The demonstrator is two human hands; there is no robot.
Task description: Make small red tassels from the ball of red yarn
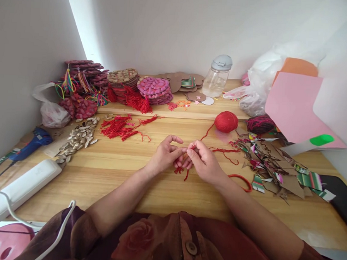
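Both hands meet over the middle of the table, fingertips pinched close together. My left hand (166,155) is closed with thumb and index finger pressed on red yarn, and red yarn ends (178,170) hang below it. My right hand (202,158) is closed too, its thumb and index finger pinching at the same spot; a strand dangles under its fingers. Just how the yarn runs between the fingertips is hidden. Behind the right hand lies a ball of red yarn (226,122), with a strand leading down toward the hands. Loose red strands (226,150) lie right of the right hand.
Red tassels (118,127) and seed shells (78,138) lie left, near a blue glue gun (34,144) and white power strip (22,190). Decorated round stacks (155,91) and a bottle (217,76) stand behind. Cardboard scraps (276,162) and an orange-red ring (242,182) lie right.
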